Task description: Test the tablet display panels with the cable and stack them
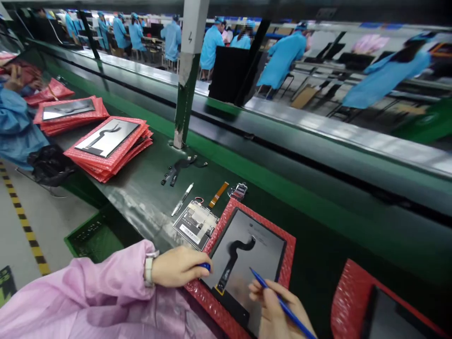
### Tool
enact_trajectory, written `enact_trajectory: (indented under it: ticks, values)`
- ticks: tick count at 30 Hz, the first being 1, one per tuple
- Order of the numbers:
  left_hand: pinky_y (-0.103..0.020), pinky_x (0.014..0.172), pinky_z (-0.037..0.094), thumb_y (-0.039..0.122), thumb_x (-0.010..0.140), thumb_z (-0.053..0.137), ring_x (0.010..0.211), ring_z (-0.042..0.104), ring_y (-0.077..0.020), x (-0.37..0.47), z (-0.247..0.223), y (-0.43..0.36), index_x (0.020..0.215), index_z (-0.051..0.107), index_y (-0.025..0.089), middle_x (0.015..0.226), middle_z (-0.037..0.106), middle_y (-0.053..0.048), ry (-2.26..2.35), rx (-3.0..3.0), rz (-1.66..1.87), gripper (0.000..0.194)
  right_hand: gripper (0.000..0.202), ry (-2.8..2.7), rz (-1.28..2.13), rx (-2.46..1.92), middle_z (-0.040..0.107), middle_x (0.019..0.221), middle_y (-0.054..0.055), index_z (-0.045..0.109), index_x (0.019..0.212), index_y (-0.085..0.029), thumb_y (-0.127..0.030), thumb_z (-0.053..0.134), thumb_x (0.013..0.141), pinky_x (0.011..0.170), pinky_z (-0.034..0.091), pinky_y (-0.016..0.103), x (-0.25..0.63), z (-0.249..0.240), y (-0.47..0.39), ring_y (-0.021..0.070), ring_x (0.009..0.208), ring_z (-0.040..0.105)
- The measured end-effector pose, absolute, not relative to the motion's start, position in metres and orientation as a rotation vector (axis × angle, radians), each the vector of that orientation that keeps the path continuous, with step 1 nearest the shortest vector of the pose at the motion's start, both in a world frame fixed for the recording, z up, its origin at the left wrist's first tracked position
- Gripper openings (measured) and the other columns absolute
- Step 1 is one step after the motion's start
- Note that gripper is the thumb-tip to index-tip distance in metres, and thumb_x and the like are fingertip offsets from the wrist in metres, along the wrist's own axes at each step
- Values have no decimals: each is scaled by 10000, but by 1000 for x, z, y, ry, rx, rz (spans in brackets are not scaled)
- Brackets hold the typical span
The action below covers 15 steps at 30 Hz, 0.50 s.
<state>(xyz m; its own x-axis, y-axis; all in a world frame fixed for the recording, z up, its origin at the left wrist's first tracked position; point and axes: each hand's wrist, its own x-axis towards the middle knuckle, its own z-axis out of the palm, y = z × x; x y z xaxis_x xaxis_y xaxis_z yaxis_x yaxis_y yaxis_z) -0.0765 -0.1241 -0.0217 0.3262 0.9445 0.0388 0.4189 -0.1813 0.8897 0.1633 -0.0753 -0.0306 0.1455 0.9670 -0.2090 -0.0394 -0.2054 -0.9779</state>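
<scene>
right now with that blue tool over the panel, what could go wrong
1. The right hand holds the blue tool with its tip just above the dark panel; a slip could scratch it or nick the black flex cable.
2. The left hand only pins the red bubble wrap at one edge, so the panel might shift.
3. The small circuit board lies near that wrist and could be knocked.

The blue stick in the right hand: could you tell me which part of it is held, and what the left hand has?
The right hand pinches the blue stick around mid-length. The left hand presses the panel edge, with something small and blue at its fingertips.
</scene>
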Motion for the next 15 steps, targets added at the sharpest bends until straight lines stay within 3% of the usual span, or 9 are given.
enact_trajectory:
  ticks: [2,5,12,15]
  values:
    - [-297,787,502,635,1062,202,877,700,-209,-65,-37,-125,1110,619,172,1039,737,-107,1279,1902,772,625,490,-1097,1233,-1452,688,751,25,639,818,-191,-556,882,599,610,582,311,149,-40,-80,200,651,680]
    - [-292,715,497,613,1068,165,828,719,-204,-57,-51,-125,1163,614,184,1007,755,-89,1331,2031,746,628,482,-1219,1268,-1425,635,711,-3,598,784,-189,-583,842,654,576,559,266,145,-50,-82,164,623,640]
    - [-279,702,492,580,1080,164,811,717,-190,-57,-51,-127,1069,626,185,960,754,-80,1344,2126,790,607,443,-1334,1252,-1423,676,876,42,669,884,-185,-579,787,721,728,577,312,154,-64,-79,210,798,675]
    - [-274,721,503,555,1088,190,803,710,-185,-58,-48,-126,1060,634,171,939,746,-83,1322,2133,799,589,389,-1370,1269,-1372,643,860,29,656,851,-189,-544,772,741,707,559,303,158,-62,-79,196,777,653]
